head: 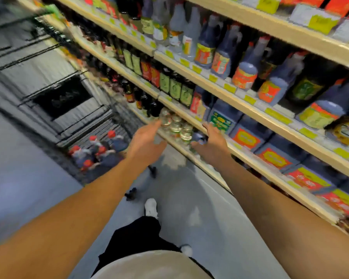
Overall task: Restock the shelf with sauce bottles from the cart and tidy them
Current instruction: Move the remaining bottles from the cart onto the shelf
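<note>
We have both arms stretched out toward the low shelf [191,152], and what matters here is where the bottles lie from each hand. The row of clear bottles [175,123] stands at the shelf's front edge, between our two hands: just to the right of our left hand [147,141] and just to the left of and beyond our right hand [212,141]. They stand upright, long axis vertical, in a short line that runs along the shelf edge. Our left hand is spread, fingers straight and reaching, its fingertips close to or touching the nearest clear bottle; blur keeps us from saying which. It holds nothing. Our right hand rests at the shelf lip with fingers loosely bent, next to a dark-capped bottle [198,136], and we cannot tell whether it grips that bottle or only touches it.

The restocking supply sits elsewhere: the cart [101,135] stands down and to the left of our left hand, with red-capped sauce bottles [101,150] clustered upright in its basket. Our left hand is plainly the nearer one to the cart, the right hand well apart from it.

The clear bottles look like glass or clear plastic with pale liquid and small labels, narrow and easy to tip. The cart's bottles are bluish-grey with red caps, matching the jugs on the upper shelves. We judge the moment to be tidying at the shelf edge, with cart bottles left to shelve.
</note>
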The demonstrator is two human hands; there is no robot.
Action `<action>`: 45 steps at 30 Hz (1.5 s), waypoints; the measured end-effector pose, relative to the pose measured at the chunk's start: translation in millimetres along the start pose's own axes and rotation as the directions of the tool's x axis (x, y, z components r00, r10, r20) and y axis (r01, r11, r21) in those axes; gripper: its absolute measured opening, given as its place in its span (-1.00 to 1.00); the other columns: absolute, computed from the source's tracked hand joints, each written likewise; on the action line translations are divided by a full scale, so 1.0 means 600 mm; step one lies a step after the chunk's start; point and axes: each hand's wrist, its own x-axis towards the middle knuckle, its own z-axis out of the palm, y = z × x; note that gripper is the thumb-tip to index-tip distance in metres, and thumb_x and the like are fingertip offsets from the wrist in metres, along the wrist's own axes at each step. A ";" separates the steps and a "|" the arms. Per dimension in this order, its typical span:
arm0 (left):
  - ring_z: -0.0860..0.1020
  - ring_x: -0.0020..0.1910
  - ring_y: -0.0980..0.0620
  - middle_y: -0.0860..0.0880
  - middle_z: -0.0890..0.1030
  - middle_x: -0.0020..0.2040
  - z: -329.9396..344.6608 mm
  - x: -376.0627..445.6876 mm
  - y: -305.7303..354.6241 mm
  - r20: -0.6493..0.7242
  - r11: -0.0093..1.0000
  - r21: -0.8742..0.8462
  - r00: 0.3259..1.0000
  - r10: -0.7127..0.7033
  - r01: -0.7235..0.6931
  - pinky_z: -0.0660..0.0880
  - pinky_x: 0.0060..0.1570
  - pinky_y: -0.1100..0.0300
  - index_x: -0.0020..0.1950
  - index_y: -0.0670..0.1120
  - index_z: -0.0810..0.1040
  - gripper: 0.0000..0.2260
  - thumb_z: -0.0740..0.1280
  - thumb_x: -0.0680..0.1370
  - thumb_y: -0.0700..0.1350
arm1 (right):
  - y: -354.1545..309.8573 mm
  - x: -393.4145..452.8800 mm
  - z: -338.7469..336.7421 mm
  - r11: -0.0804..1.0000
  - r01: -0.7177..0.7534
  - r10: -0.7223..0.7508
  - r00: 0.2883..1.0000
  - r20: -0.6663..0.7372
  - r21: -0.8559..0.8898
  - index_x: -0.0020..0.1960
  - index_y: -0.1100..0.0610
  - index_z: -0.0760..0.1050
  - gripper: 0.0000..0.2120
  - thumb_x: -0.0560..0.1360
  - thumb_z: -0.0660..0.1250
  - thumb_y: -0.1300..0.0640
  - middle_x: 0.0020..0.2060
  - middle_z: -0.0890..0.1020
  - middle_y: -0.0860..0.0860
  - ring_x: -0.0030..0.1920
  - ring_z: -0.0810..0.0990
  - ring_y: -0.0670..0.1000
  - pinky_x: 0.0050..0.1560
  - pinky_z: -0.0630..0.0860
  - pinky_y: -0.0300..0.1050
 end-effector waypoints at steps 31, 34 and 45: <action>0.52 0.17 -0.06 -0.07 0.57 0.22 -0.170 -0.022 -0.488 -0.123 0.709 -0.307 0.712 -0.691 0.635 0.29 -0.04 0.30 0.32 -0.02 0.46 -0.61 0.36 0.50 -0.16 | -0.348 0.279 0.509 0.864 0.455 -0.249 0.758 0.603 -0.215 0.43 0.12 0.32 -0.34 0.39 0.45 0.00 0.33 0.43 0.10 0.29 0.44 0.12 0.23 0.36 -0.09; 0.46 0.29 -0.06 -0.06 0.51 0.33 -0.143 0.030 -0.531 -0.098 0.692 -0.267 0.696 -0.711 0.670 0.33 0.14 0.28 0.44 -0.03 0.37 -0.50 0.36 0.50 -0.16 | -0.347 0.334 0.563 0.832 0.507 -0.250 0.707 0.661 -0.227 0.43 0.09 0.32 -0.34 0.41 0.45 -0.01 0.33 0.43 0.09 0.32 0.41 0.11 0.26 0.35 -0.06; 0.42 0.21 -0.13 -0.09 0.54 0.14 -0.064 0.150 -0.686 0.298 0.732 0.239 0.669 -0.681 0.638 0.37 0.03 0.11 0.26 0.06 0.48 -0.67 0.36 0.50 -0.03 | -0.300 0.401 0.747 0.837 0.493 -0.169 0.648 0.742 -0.240 0.29 0.12 0.40 -0.52 0.43 0.42 0.05 0.11 0.58 0.09 0.13 0.54 0.14 0.05 0.43 -0.06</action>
